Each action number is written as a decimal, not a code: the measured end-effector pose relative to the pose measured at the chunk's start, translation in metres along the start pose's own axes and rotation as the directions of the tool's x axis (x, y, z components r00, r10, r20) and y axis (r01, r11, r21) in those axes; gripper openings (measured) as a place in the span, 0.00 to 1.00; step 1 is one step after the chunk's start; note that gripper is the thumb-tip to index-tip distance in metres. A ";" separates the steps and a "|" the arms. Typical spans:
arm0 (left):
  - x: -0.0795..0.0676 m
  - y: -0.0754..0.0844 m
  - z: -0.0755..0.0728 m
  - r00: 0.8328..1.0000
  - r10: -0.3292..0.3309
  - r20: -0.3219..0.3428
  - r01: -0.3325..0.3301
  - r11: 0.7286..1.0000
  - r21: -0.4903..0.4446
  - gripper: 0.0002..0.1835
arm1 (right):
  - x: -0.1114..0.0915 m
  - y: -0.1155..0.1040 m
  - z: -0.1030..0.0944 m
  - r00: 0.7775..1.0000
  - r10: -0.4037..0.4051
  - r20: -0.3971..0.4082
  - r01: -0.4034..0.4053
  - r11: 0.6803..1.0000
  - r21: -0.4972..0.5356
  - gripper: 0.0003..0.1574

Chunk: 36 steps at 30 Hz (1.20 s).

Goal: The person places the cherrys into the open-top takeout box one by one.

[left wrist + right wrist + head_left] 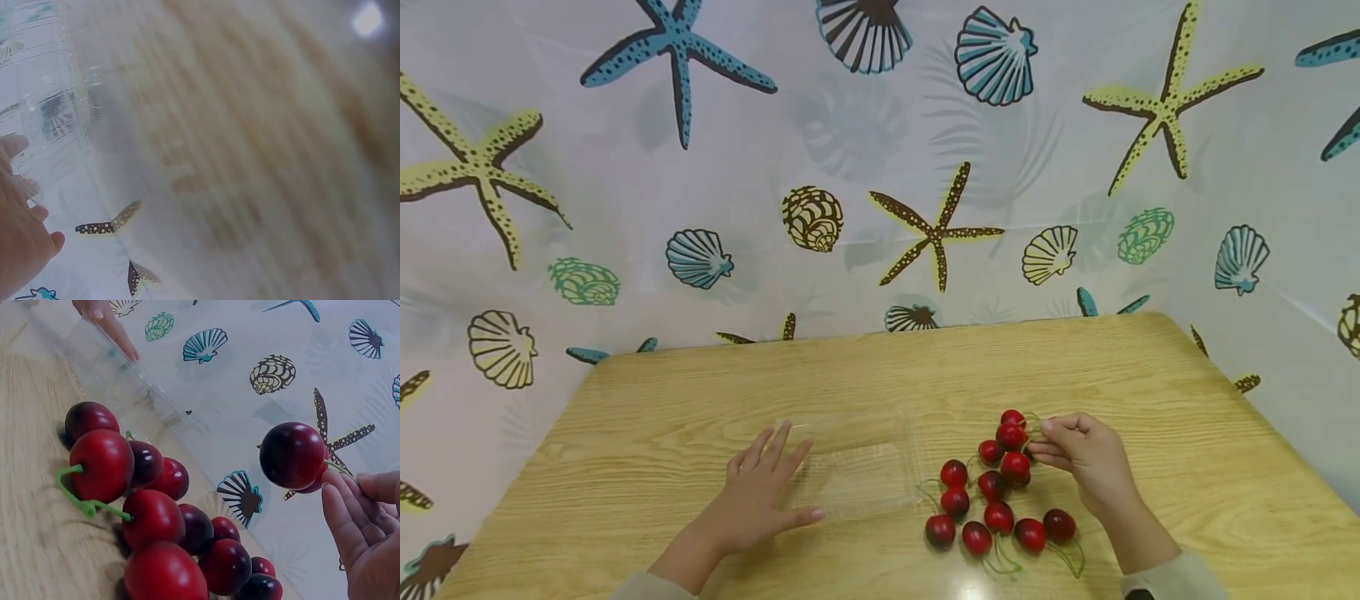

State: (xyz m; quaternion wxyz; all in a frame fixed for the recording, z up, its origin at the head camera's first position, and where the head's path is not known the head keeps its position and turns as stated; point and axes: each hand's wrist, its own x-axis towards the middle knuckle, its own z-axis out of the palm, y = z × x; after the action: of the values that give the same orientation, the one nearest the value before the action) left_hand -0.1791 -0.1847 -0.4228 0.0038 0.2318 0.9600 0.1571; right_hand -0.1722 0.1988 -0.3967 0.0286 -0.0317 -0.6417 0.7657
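Observation:
My right hand point(1093, 467) pinches the thin green stem of a pair of dark red cherries point(1011, 436) between thumb and fingers. In the right wrist view the held cherries point(292, 455) hang off the fingertips, one largely hiding the other. My left hand point(756, 500), fingers spread, is at the left side of a clear plastic container point(913, 446). The left wrist view has this hand point(22, 231) at its left edge, its fingertips by the container's wall point(53, 119).
Several loose cherries point(955, 502) with green stems lie between the container and my right hand, some touching. All of this is on a wood-grain table point(647, 433). A white cloth point(745, 167) printed with shells and starfish hangs behind it and at the sides.

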 end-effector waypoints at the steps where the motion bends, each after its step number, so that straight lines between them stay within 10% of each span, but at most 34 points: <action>1: 0.000 0.000 0.000 1.000 0.002 -0.001 -0.002 1.000 -0.001 0.47 | 0.000 0.000 0.001 1.000 0.000 0.002 0.000 1.000 0.002 0.06; 36: 0.000 -0.004 0.002 1.000 0.012 0.000 -0.012 1.000 0.004 0.47 | 0.004 -0.001 0.061 0.992 0.059 0.111 -0.067 0.995 0.076 0.03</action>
State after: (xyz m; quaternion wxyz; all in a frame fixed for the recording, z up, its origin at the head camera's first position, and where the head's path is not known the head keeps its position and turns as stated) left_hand -0.1809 -0.1869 -0.4261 0.0022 0.2377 0.9588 0.1552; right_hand -0.1812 0.1390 -0.3852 -0.0292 -0.0093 -0.6098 0.7919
